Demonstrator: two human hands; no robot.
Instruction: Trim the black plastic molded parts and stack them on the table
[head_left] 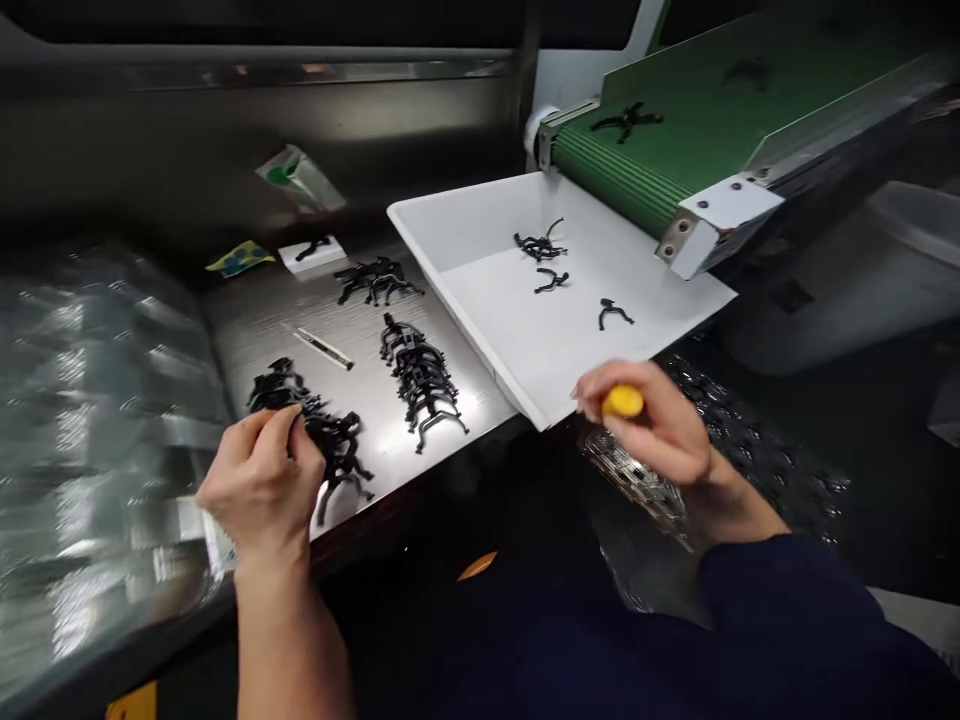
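Brushed steel made up the bench top (244, 330) in front of me, scratched and glaring under the light, with a crumpled clear plastic sheet (97, 430) lying along its left side. Thin, curved black plastic parts (416, 375) lay across the steel in three groups: a tangled pile (330, 440) under my left hand, a long stacked row beside it, and a smaller cluster (375, 280) farther off. A slim utility knife (322, 347) lay between the row and the cluster. Beyond them were a white card (313, 253) carrying one black piece, a yellow-and-blue packet (240, 258), and a clear bag (300, 178) with a green patch. Any printing on the packet was too blurred to read.

To the right, a white plastic tray (465, 220) held a few more black parts below the end of a ribbed green conveyor belt (622, 170).

My left hand (259, 485) arched over the pile, its fingertips (289, 425) pinched into the black tangle; it looked closed on a part, though I could not be sure. My right hand (652, 425), in a dark sleeve (787, 600), was closed around a rounded yellow handle (622, 402) just beside the tray's near corner.
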